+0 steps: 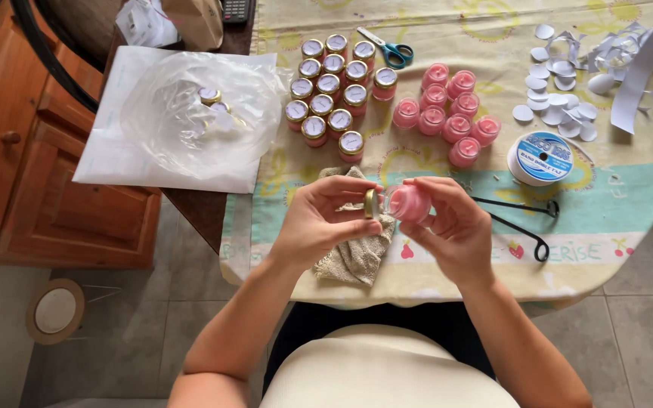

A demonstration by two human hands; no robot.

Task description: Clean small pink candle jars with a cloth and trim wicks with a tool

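Both forearms reach up from the lap toward the near edge of the table [447, 283]. At that edge the left hand [319, 223] pinches a gold lid [370, 202] on edge between thumb and fingertips, its grip closed on the lid. The right hand [451, 227] wraps its fingers around a small pink jar [408, 202], held tilted with its mouth toward the lid; the two are just beside each other, whether touching I cannot tell. Under the hands lies a beige cloth [357, 257].

Further back stand a cluster of lidded jars [334, 91] and a group of open pink jars [447, 113], with scissors [387, 49], a tape roll [542, 157] and paper discs [561, 106] nearby.

Risk, as I judge it: the lid is held only by its rim and could slip from the fingertips; the tilted jar is over the table edge, so a loosened hold could drop it to the tiled floor [644, 332].
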